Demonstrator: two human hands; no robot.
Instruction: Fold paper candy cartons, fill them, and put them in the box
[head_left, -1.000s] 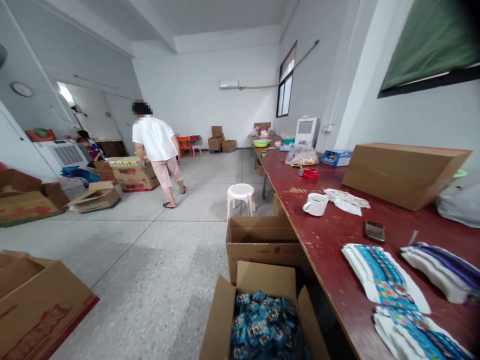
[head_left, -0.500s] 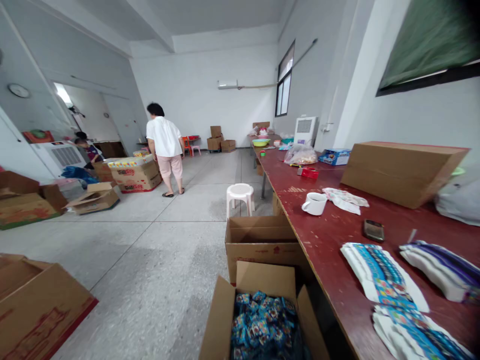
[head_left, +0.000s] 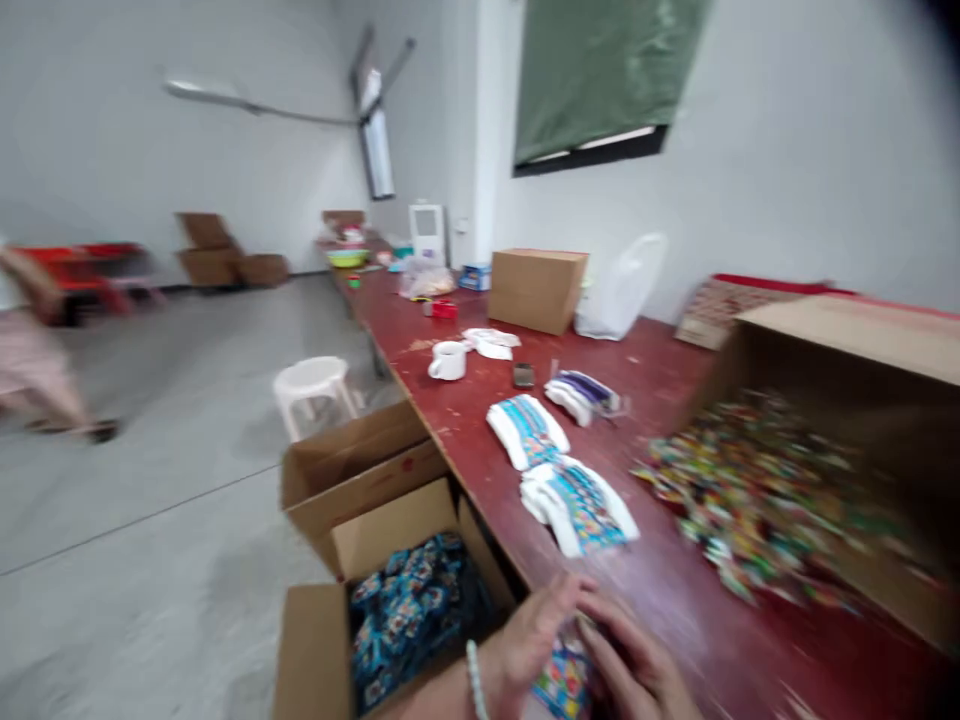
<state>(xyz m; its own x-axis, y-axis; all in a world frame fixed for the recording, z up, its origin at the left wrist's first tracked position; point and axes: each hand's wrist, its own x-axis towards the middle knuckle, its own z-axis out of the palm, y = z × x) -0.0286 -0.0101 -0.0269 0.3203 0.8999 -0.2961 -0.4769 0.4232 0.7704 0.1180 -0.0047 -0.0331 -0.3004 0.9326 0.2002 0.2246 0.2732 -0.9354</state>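
Both my hands are at the bottom edge of the view, over the near edge of the dark red table [head_left: 480, 440]. My left hand [head_left: 536, 640] and my right hand [head_left: 637, 665] are closed together around a small colourful printed packet [head_left: 562, 682]. Just beyond them lie stacks of white and blue printed bags [head_left: 577, 505], a second stack [head_left: 529, 432] and a purple one [head_left: 585, 395]. A heap of small colourful sweets [head_left: 750, 490] spills from a tipped cardboard box [head_left: 862, 400] on the right. The picture is smeared by motion.
An open carton full of blue packets [head_left: 409, 610] stands on the floor below the table edge, with another open carton [head_left: 352, 470] and a white plastic stool [head_left: 311, 385] behind it. A white mug [head_left: 448, 360], a phone [head_left: 523, 375] and a closed cardboard box [head_left: 534, 288] sit farther along the table. A person's leg [head_left: 37, 370] shows at the left edge.
The view has swung right and down along the table. My hands, the sweets and the tipped box have come into sight. The walking person has slid to the left edge.
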